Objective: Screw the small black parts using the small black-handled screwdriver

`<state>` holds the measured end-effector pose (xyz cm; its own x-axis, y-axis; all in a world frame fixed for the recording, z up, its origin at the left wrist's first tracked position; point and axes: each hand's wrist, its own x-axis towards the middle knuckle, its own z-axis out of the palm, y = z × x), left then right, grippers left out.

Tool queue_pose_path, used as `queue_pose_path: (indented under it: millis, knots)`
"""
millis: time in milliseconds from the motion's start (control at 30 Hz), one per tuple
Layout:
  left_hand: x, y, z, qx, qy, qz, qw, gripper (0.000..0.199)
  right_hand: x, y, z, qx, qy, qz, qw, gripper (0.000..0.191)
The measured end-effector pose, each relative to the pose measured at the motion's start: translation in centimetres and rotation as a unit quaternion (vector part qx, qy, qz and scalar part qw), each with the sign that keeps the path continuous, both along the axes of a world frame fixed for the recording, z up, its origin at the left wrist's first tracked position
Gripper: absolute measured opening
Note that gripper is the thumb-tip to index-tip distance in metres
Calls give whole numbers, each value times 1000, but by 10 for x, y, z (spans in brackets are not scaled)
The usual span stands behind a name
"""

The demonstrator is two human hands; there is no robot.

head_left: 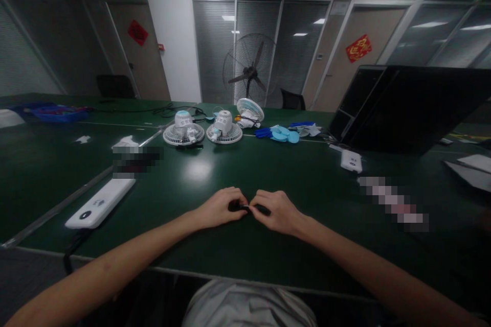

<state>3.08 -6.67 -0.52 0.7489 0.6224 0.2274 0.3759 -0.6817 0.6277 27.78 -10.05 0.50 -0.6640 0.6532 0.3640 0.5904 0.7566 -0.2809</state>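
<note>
Low over the near middle of the green table [199,250], my left hand [221,207] and my right hand [276,212] meet with their fingertips almost touching. Both are closed in a pinch. Between them shows a thin pale sliver of a small thing [244,206], with something dark by the left fingers. Its kind is too small and too covered by the fingers to make out. Beyond the hands, two white fan heads [183,130] [224,130] rest face down, and a third fan head [250,110] leans tilted behind them.
A white power strip [100,204] lies at the left. To the right are a small white box-shaped device [351,161] and a large black monitor [418,107]. Blue fan blades [284,134] lie past the fans. A blue basket [59,114] stands far left; a floor fan [250,71] stands behind.
</note>
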Motion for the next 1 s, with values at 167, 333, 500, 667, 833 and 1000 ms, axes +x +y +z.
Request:
queue_pose_path:
  millis: [167,333,500,667,833,1000]
  knots:
    - [-1,1,-1,24,-6,1,1000,14,-5,5,2,21,18,-8,1000,13]
    - [-1,1,-2,31,-5,-6,999,16,8,3,-6,15,27,7,1000,10]
    - [-2,1,-3,35,-5,-10,999,16,18,1,-11,-2,28,5,1000,10]
    - [-3,3,-3,26,-5,-14,1000,17,6,6,-13,2,25,6,1000,11]
    - [-2,4,-4,16,0,-8,1000,16,-9,9,-12,33,14,0,999,13]
    - [-2,2,-2,12,-1,2,1000,15,-7,5,-9,62,-20,-2,998,13]
